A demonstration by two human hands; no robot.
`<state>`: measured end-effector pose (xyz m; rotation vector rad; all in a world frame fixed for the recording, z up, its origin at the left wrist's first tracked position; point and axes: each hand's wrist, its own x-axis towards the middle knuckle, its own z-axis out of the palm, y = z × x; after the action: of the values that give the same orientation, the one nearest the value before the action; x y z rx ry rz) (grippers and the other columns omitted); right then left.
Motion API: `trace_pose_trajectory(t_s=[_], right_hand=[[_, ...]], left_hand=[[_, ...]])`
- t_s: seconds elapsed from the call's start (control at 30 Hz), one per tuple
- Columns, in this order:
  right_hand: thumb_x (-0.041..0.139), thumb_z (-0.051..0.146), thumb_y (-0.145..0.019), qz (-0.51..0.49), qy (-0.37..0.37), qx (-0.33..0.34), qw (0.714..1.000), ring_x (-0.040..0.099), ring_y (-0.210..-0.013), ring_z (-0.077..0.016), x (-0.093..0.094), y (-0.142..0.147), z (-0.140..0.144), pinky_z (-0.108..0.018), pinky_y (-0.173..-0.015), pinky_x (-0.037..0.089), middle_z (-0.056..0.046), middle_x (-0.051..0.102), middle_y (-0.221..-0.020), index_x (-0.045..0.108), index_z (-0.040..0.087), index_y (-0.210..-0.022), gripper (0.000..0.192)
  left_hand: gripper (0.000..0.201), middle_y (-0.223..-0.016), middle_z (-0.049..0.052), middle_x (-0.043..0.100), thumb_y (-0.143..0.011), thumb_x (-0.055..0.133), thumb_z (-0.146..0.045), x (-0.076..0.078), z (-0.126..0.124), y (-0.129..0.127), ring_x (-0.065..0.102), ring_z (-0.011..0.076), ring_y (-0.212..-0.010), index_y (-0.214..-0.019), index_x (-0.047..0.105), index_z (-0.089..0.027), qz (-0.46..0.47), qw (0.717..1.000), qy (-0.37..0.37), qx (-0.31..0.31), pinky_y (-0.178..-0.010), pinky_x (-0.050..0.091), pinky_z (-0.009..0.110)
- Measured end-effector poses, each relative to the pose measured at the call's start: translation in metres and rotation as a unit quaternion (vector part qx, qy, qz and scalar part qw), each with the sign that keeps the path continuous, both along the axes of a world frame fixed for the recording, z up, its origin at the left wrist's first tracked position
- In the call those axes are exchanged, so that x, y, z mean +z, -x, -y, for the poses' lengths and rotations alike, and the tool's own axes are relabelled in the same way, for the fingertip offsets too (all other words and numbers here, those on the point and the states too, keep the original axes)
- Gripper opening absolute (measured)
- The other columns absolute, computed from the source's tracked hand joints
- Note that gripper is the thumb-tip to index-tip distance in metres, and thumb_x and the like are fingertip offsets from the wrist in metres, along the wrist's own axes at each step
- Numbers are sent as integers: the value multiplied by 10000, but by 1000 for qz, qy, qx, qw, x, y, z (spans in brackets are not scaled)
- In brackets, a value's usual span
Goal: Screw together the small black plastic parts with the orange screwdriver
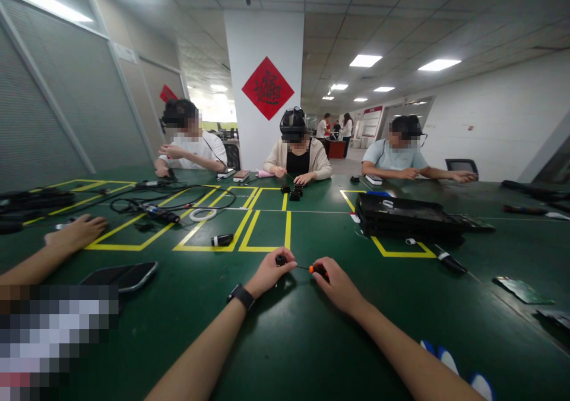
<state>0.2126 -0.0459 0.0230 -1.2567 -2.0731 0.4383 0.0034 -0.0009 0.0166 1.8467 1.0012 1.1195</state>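
Two hands are seen low at centre on the green counter (312, 341): the left hand (269, 273) is closed on a small black part (281, 260), the right hand (338, 285) is clamped on an orange-handled screwdriver (317, 269) whose tip meets that part. One red diamond sign (268, 88) with an unreadable dark character is noted on the pillar; no other writing is legible. Beyond the hands, a small black cylinder (222, 240), yellow tape boxes (249, 223), a white tape ring (202, 214), tangled cables (169, 202) and a black case (405, 217) are recorded, a co-worker's hand (78, 231) resting at left.

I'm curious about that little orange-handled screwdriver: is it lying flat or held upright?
Roughly flat. The right hand holds the screwdriver level above the table, its tip toward the small black part pinched in the left hand.
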Motion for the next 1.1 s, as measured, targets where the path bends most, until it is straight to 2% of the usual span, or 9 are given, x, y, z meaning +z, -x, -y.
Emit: trace_pose_trajectory(t_s=[0.13,0.3,0.4,0.6,0.73,0.87,0.97,1.1], right_hand=[[336,225,-881,4,-8,5,1000,483,-897,-164,0,0,-2,-313,-829,380,-57,532,-936,552,178,-902,222],[437,210,-830,7,-5,-2,1000,485,-880,-176,0,0,-1,-314,-792,391,-57,534,-939,533,183,-942,150],[483,225,-804,15,-4,-9,1000,482,-888,-184,0,1,0,-318,-792,389,-57,533,-945,524,189,-965,170],[365,211,-862,4,-1,9,1000,488,-881,-163,1,0,-2,-308,-812,380,-47,546,-902,562,179,-880,200],[441,198,-819,-14,7,3,1000,497,-869,-162,1,-1,-3,-301,-794,392,-43,550,-920,550,185,-922,151],[485,229,-798,-30,18,-10,999,505,-872,-163,-3,-2,-3,-298,-795,399,-43,545,-949,533,197,-968,179],[421,254,-841,-32,19,-13,999,501,-897,-162,-4,-2,-4,-300,-816,391,-49,546,-960,543,192,-972,189],[352,244,-873,-11,7,-3,1000,493,-879,-162,-2,-2,-4,-302,-808,384,-45,554,-895,571,183,-868,228]], left_hand=[[208,-785,11,587,-695,610,-330,0,-1,0,538,134,-730,-794,557,-155,1,1000,9,1,-720,412,271],[226,-760,10,589,-701,597,-360,1,0,0,538,134,-712,-786,564,-153,-1,1000,10,3,-702,412,270],[216,-757,9,585,-699,603,-346,0,0,0,537,132,-710,-784,562,-152,0,1000,6,-5,-702,411,267],[209,-758,8,579,-690,616,-334,2,1,0,533,130,-718,-778,560,-152,2,1000,8,-5,-713,412,266],[224,-753,10,581,-691,612,-346,2,2,-1,533,132,-710,-788,562,-150,2,1000,12,-4,-703,413,268],[210,-761,7,584,-689,617,-335,1,1,0,535,129,-715,-784,568,-154,5,1000,6,-5,-711,409,266],[201,-763,6,583,-686,622,-325,1,1,0,534,124,-718,-775,571,-152,11,1000,10,-15,-713,406,262],[211,-779,15,588,-683,628,-327,3,2,2,537,131,-738,-778,569,-149,8,999,19,-26,-729,406,270]])
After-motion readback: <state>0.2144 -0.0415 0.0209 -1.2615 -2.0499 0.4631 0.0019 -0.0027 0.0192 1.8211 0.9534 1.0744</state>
